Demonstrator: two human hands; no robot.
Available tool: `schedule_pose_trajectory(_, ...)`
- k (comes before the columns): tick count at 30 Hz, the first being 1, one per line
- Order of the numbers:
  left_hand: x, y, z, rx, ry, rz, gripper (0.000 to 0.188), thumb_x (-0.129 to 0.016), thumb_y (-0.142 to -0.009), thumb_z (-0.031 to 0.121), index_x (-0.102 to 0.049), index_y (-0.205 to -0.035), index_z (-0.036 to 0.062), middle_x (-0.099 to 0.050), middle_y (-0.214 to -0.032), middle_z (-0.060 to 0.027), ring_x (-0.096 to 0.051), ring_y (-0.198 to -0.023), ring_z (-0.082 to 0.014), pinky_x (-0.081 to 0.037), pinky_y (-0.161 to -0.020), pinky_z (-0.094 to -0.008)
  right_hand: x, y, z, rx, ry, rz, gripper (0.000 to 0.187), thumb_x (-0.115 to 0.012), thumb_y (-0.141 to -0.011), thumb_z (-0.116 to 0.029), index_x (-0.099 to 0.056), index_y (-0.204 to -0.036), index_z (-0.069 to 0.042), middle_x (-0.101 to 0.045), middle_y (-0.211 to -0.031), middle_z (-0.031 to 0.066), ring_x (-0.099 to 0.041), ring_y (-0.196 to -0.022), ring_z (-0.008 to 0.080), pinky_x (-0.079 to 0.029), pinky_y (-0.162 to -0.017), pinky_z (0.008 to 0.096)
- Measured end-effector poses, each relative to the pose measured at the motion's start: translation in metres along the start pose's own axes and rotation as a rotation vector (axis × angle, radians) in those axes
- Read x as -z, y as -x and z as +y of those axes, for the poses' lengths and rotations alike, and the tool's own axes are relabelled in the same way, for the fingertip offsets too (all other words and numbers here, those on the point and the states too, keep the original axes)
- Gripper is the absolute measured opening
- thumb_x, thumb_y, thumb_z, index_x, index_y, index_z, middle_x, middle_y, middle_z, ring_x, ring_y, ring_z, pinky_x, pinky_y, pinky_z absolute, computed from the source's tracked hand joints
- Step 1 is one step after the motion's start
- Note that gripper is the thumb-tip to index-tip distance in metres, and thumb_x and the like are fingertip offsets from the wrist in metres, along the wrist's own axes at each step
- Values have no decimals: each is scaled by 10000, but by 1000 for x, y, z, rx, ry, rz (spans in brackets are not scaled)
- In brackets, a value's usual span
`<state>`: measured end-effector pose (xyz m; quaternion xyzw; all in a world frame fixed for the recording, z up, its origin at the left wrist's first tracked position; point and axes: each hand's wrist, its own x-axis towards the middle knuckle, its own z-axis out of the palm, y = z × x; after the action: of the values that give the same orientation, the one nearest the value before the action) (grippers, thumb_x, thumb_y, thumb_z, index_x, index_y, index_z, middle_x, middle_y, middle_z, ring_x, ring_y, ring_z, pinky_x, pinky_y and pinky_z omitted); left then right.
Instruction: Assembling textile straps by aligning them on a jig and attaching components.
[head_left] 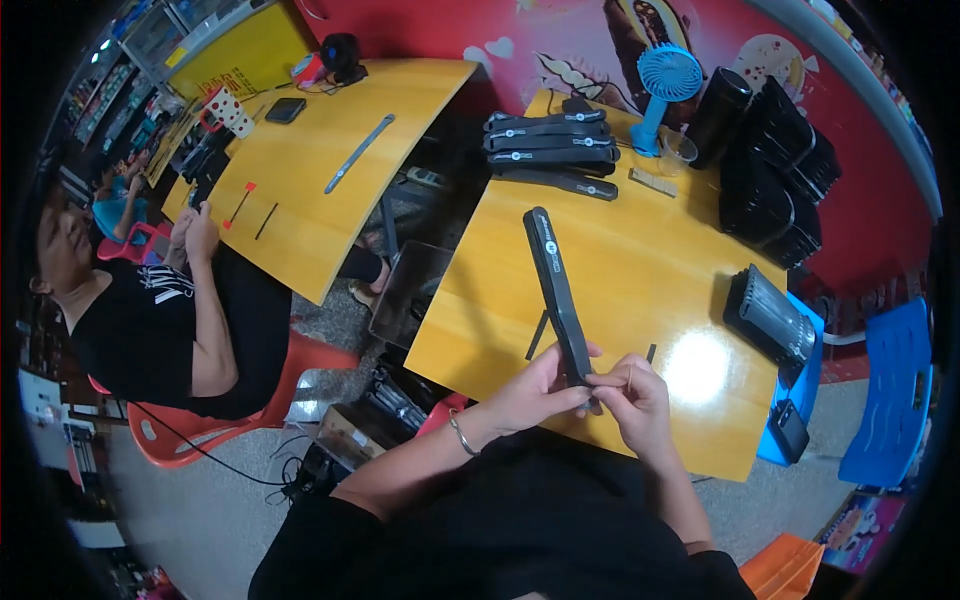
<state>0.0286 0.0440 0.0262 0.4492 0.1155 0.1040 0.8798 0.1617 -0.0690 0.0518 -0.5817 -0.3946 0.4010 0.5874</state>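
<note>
A long, flat black strip (556, 285) with white print near its far end stands out from my hands, its far end pointing away over the table. My left hand (535, 388) is closed around its lower part. At the near end, my right hand (640, 405) pinches with thumb and fingers, close against the left fingertips. What exactly lies between the right fingertips is too small to make out. On the yellow table (480, 290), a thin dark strip (537, 335) lies left of the held piece, and another short dark strip (652, 353) shows beyond my right hand.
Similar black strips (552, 155) are piled at the back. A blue fan (668, 80), clear cup (678, 150), black bottle (722, 110) and black bundles (770, 190) stand back right. More black pieces (768, 318) and a phone (789, 430) sit right. A co-worker (150, 310) sits at the left table.
</note>
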Motion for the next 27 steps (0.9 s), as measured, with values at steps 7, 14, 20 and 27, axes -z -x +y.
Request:
schedule_pose_trajectory(7,9,12,0,71,-116,-77,298,-422,-927,30,-354,-1217,43,-507,-924,-37,-540,-810,-91,-416,-632,-196,0,3,14,24,92,-57,79,-546,-870,-11,-585,-929,24,-425,-1033,73,-578,-728,132,-468,-641,221)
schedule_pose_trajectory(14,40,45,12,320,-144,-304,229,-363,-956,123,-384,-1160,21,-449,-763,-9,-433,-659,-80,-350,-566,-184,52,-6,-19,8,148,243,53,-493,-897,-45,-525,-871,-11,-639,-898,105,-596,-847,163,-450,-806,267)
schedule_pose_trajectory(20,82,95,58,663,-271,-247,214,-414,-906,113,-400,-1084,-5,-423,-707,0,-412,-614,-70,-332,-537,-191,140,7,-62,283,227,565,91,-459,-935,-77,-496,-862,-37,-583,-775,36,-587,-749,110,-463,-714,248)
schedule_pose_trajectory(27,86,117,48,291,-94,146,304,-412,-914,285,-484,-1008,5,-457,-635,-22,-411,-548,-104,-303,-498,-227,147,-16,-55,610,1097,602,120,-588,-783,30,-573,-872,-51,-529,-649,45,-533,-581,139,-435,-531,278)
